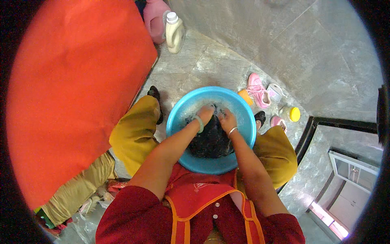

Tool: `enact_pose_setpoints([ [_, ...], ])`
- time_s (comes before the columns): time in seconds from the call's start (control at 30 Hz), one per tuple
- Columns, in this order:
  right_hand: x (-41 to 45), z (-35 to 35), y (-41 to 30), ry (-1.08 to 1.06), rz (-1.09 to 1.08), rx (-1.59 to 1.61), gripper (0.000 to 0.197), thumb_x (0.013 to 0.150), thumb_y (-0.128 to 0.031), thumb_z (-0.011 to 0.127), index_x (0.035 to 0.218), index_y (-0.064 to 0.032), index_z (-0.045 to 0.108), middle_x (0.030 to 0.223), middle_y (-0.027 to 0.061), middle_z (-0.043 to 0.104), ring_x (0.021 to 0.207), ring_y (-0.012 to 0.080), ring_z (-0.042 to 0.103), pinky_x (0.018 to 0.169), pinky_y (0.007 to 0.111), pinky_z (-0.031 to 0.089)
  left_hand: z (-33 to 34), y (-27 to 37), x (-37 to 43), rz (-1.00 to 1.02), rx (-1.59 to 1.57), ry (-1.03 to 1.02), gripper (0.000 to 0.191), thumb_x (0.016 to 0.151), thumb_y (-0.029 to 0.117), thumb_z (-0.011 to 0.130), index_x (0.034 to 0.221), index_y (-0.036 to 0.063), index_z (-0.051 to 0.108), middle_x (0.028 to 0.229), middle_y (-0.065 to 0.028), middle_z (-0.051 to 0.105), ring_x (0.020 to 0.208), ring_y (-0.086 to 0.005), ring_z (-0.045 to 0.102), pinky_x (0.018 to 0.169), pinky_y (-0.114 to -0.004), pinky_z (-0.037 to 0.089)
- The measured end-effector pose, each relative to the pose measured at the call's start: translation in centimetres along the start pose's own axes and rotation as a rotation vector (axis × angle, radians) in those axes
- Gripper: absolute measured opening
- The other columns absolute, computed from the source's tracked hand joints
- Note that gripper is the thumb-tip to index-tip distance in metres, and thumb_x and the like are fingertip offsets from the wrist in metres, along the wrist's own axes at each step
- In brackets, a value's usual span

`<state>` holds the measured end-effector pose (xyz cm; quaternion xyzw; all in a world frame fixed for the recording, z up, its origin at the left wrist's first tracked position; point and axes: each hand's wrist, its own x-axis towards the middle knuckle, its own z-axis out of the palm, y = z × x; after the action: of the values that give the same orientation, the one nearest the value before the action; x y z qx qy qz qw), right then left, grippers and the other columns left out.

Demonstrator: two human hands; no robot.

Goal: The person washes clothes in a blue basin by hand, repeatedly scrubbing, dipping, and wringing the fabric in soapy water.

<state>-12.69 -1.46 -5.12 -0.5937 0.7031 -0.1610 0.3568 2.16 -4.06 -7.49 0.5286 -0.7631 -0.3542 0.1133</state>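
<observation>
A round blue plastic basin (176, 122) sits between my knees, with sudsy water inside. Soaking in it is a dark wet cloth (210, 138), bunched into a heap. My left hand (205, 113), a pale green bangle on its wrist, grips the far end of the cloth; its fingers are blurred. To its right, my right hand (228, 120) holds the cloth's other side, a silver-coloured bangle on that wrist. Both hands are close together near the basin's middle, and their fingertips are partly hidden by water and cloth.
A pink jug (155, 21) and a cream detergent bottle (175, 35) stand beyond the basin. Pink shoes (258, 91), a clear container (275, 92) and a yellow-lidded jar (289, 114) are at the right by the wall. A large red-covered surface (82, 91) borders my left.
</observation>
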Motion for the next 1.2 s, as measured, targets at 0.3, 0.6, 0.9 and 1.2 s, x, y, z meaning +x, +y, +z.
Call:
enact_pose_setpoints([
  [0.3,-12.7,-4.8,-9.5,0.015,-0.607,-0.122,0.025,0.077,-0.029,0.056,0.094,-0.0110,0.056,0.086,0.0110,0.060,0.081,0.0309,0.057,0.068,0.040,0.045,-8.5,3.8,-6.0,-0.348,-0.377,-0.053,0.068,0.082,0.058,0.028,0.103,-0.0007,0.055,0.103,-0.0221,0.055,0.104,-0.0320,0.046,0.092,-0.039,0.028],
  [0.6,-10.7,-1.9,-4.6,0.268,-0.218,-0.125,0.046,0.080,-0.036,0.051,0.115,-0.0070,0.048,0.119,0.0198,0.043,0.106,0.0377,0.043,0.088,0.038,0.037,-1.1,6.6,-13.3,-0.188,0.076,0.324,0.043,0.067,0.020,0.063,0.103,0.0006,0.049,0.118,-0.0256,0.036,0.107,-0.0412,0.037,0.090,-0.046,0.032],
  [0.9,-6.5,2.8,-0.9,-0.180,0.111,-0.398,0.053,0.080,-0.043,0.045,0.116,-0.0038,0.047,0.128,0.0158,0.036,0.118,0.0353,0.031,0.097,0.047,0.024,3.1,3.1,-9.5,-0.120,0.208,0.033,0.029,0.078,0.023,0.047,0.095,0.0016,0.054,0.119,-0.0252,0.035,0.113,-0.0436,0.030,0.098,-0.050,0.020],
  [1.2,0.5,4.3,2.4,-0.623,0.116,-0.485,0.030,0.081,-0.025,0.044,0.098,-0.0049,0.057,0.095,0.0173,0.059,0.082,0.0339,0.058,0.072,0.044,0.046,4.3,-2.5,-2.3,-0.158,-0.024,-0.483,0.047,0.083,0.032,0.039,0.119,0.0016,0.040,0.116,-0.0244,0.045,0.100,-0.0379,0.047,0.090,-0.040,0.035],
])
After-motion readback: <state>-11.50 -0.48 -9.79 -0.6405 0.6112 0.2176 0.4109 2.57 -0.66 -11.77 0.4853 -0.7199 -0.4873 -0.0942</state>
